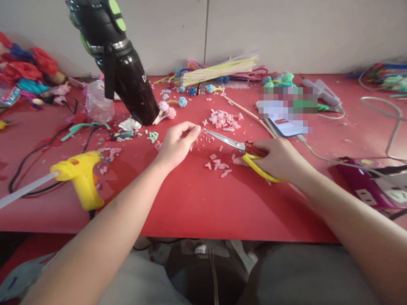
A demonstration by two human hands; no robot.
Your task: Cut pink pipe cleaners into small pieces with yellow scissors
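My right hand (276, 159) is wrapped round the handles of a pair of scissors (227, 140) with one red and one yellow loop. The blades look closed and point left toward my left hand (181, 142). That hand is pinched, thumb against forefinger, with its fingertips just short of the blade tip. Whatever it holds is too small to make out. Short pink cut pieces (225, 119) lie in a pile behind the scissors. More pink pieces (218, 164) are scattered in front of the blades, and a few sit under my left hand.
A black bottle (133, 80) stands behind my left hand. At left lies a yellow glue gun (84, 173) with its cord. Pipe cleaners (219, 72) are heaped at the back. A phone (284, 123) with a cable and a purple box (365, 180) are at right.
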